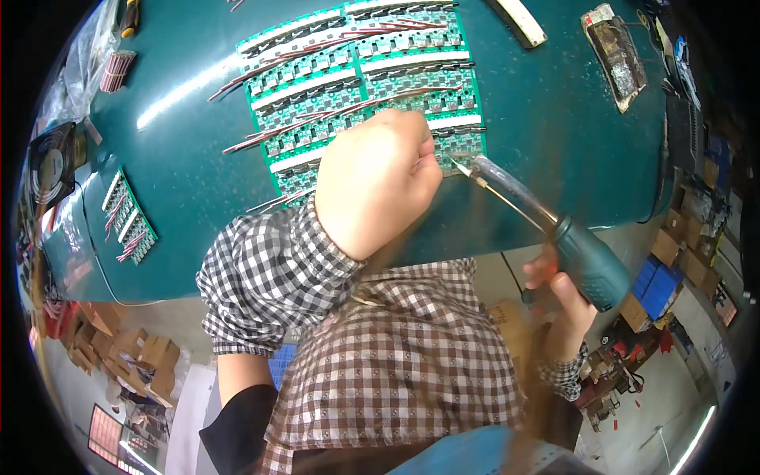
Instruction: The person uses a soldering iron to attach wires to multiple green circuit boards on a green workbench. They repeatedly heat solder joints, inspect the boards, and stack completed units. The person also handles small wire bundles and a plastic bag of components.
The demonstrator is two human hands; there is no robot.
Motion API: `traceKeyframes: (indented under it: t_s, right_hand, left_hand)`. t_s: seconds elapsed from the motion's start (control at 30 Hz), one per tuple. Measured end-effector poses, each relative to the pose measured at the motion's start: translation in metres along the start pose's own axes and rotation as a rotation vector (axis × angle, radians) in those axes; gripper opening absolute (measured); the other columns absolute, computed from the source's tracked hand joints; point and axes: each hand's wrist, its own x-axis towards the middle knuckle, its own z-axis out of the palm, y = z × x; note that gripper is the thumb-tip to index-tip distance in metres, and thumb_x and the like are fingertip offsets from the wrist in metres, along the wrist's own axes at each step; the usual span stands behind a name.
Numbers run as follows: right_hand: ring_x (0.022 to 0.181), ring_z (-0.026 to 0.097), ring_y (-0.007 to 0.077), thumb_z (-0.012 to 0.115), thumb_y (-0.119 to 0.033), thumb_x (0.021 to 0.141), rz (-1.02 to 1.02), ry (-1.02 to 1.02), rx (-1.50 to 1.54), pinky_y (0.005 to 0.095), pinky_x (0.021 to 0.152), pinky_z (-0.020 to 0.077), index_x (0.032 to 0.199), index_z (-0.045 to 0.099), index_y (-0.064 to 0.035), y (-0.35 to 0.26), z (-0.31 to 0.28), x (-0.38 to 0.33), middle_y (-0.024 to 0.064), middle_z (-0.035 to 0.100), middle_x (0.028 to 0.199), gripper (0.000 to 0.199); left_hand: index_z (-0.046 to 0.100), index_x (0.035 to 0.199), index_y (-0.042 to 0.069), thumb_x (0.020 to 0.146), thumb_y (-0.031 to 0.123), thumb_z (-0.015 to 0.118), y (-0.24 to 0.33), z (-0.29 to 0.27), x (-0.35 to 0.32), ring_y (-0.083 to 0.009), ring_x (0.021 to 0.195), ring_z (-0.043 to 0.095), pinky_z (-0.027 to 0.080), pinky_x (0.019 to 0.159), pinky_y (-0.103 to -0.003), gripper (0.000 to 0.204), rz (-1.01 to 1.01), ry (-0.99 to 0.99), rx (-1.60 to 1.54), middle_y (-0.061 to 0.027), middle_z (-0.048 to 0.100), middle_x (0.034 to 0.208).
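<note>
Right hand (566,305) grips soldering iron (546,229); left hand (376,182) pinches wire on green circuit panel (364,79)

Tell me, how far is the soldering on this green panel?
Done: upper rows of the circuit board panel already carry red wires. In hand: the left hand steadies the bottom row while the right hand brings the soldering iron there. Left: cannot tell.
</note>
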Motion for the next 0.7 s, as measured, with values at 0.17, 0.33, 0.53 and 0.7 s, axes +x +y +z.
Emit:
traceKeyframes:
  t_s: [0.17, 0.33, 0.53, 0.7]
  right_hand:
    - [0.077, 0.067, 0.0253, 0.068, -0.021, 0.081, 0.006, 0.051, -0.146, 0.0307, 0.058, 0.0563, 0.116, 0.053, 0.0095, -0.002, 0.01, 0.002, 0.0163, 0.064, 0.092, 0.048]
    - [0.084, 0.067, 0.0261, 0.069, -0.011, 0.08, 0.015, -0.014, -0.091, 0.0331, 0.067, 0.0574, 0.117, 0.055, 0.0058, -0.004, 0.007, 0.004, 0.0154, 0.064, 0.097, 0.043]
    - [0.078, 0.067, 0.0268, 0.066, -0.019, 0.081, -0.028, 0.008, -0.174, 0.0311, 0.059, 0.0575, 0.116, 0.054, 0.0103, -0.002, 0.01, 0.006, 0.0178, 0.063, 0.094, 0.046]
    - [0.078, 0.067, 0.027, 0.065, -0.018, 0.082, -0.03, 0.013, -0.188, 0.0311, 0.06, 0.0576, 0.115, 0.054, 0.0105, -0.003, 0.012, 0.006, 0.0181, 0.063, 0.094, 0.045]
  left_hand:
    - [0.057, 0.071, 0.005, 0.07, 0.004, 0.062, 0.0, -0.001, 0.002, -0.0226, 0.059, 0.056, 0.045, 0.054, -0.033, 0.006, 0.011, -0.013, 0.005, -0.0072, 0.055, 0.065]
    - [0.056, 0.071, 0.004, 0.069, 0.003, 0.062, -0.001, 0.002, 0.0, -0.023, 0.059, 0.056, 0.045, 0.054, -0.033, 0.007, 0.015, 0.028, 0.011, -0.0073, 0.054, 0.065]
    - [0.056, 0.071, 0.004, 0.069, 0.001, 0.062, -0.002, 0.002, 0.0, -0.0235, 0.059, 0.056, 0.046, 0.054, -0.033, 0.007, 0.028, 0.04, -0.01, -0.0076, 0.055, 0.066]
    - [0.056, 0.071, 0.004, 0.069, 0.001, 0.062, -0.004, 0.003, 0.001, -0.0236, 0.06, 0.057, 0.046, 0.054, -0.034, 0.007, 0.033, 0.031, -0.003, -0.0075, 0.054, 0.065]
